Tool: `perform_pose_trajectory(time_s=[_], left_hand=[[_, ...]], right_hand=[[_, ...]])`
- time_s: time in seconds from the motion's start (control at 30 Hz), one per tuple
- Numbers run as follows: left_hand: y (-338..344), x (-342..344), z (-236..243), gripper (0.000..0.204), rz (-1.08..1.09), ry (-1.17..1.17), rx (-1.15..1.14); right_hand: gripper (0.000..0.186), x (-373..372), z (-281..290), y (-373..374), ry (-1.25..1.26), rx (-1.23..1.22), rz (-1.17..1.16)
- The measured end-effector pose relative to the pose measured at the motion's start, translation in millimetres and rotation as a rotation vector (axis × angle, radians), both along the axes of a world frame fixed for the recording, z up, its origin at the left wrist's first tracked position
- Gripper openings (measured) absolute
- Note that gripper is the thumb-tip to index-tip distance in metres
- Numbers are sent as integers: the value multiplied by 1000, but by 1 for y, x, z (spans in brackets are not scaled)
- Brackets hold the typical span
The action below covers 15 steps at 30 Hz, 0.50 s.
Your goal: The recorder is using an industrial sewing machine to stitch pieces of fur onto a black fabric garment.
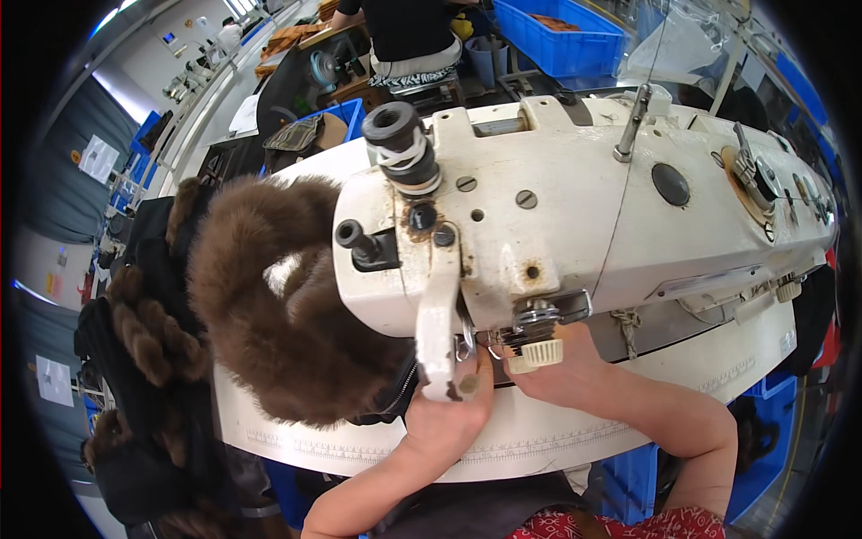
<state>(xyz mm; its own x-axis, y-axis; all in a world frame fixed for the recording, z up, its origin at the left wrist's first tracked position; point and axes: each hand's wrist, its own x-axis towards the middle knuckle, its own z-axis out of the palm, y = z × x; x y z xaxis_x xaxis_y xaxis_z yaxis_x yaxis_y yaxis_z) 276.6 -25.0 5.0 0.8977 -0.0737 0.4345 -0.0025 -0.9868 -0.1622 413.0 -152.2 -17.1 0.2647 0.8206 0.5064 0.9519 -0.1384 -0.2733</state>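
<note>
A white sewing machine (575, 234) stretches across the view above both my hands. Brown fur trim (242, 305) on a dark piece with a zipper edge (402, 388) lies on the left of the machine bed, running in beneath the machine head. My left hand (446, 420) is closed at the black fabric's edge, its thumb and fingertips up by the needle area. Just right of it, my right hand (570, 368) is bent in under the thread tension knob (541, 352). The machine hides its fingertips and whatever they touch, as well as the needle point.
Dark garments with brown fur (144, 323) are heaped at the left. Blue bins stand at the far side (566, 45) and lower right (763, 440). Another person (409, 40) sits at the far side. The white tabletop (359, 445) has a printed ruler along its near edge.
</note>
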Motion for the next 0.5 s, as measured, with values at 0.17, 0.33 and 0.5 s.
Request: perform_pose_trajectory(time_s=[0.17, 0.33, 0.5], left_hand=[[0, 3, 1, 23, 46, -11, 2], [-4, 11, 2, 19, 47, -25, -24], [1, 10, 1, 35, 86, 30, 41]], right_hand=[[13, 2, 9, 2, 2, -1, 12], [14, 5, 8, 2, 9, 7, -15], [12, 3, 6, 6, 64, -37, -11]])
